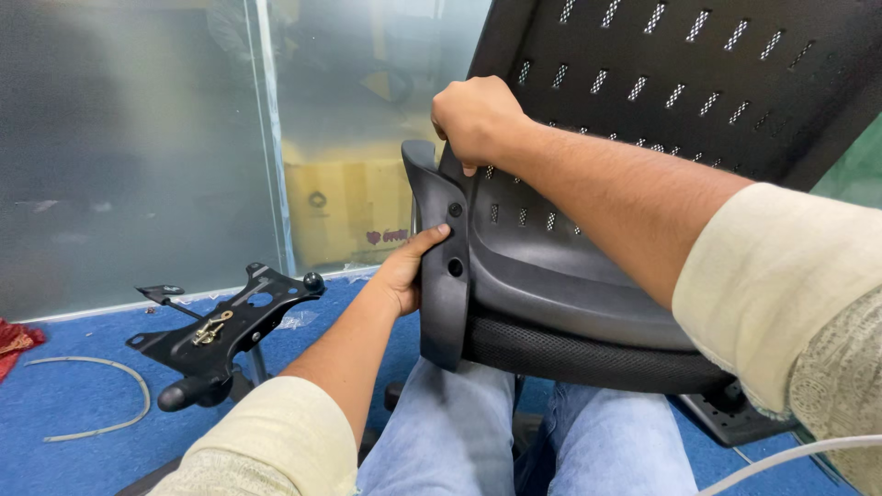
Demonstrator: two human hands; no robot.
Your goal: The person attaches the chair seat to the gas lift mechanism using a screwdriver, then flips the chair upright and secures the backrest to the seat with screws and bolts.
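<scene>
A black office chair backrest (643, 92) with slotted holes rests across my lap, tilted up to the right. Its curved black plastic bracket (443, 266) with two screw holes points down at its left end. My left hand (404, 271) presses against the bracket's left side, thumb lying by the upper hole. My right hand (476, 118) is closed in a fist at the top of the bracket, where it meets the backrest; whatever is inside the fist is hidden. A padded black mesh edge (570, 354) runs beneath the backrest.
A black metal chair tilt mechanism (225, 326) with a lever knob stands on the blue carpet at left, a small brass-coloured part on it. A grey cable (110, 395) curls on the floor. Frosted glass panels (138, 138) stand behind, with a cardboard box (344, 207) beyond them.
</scene>
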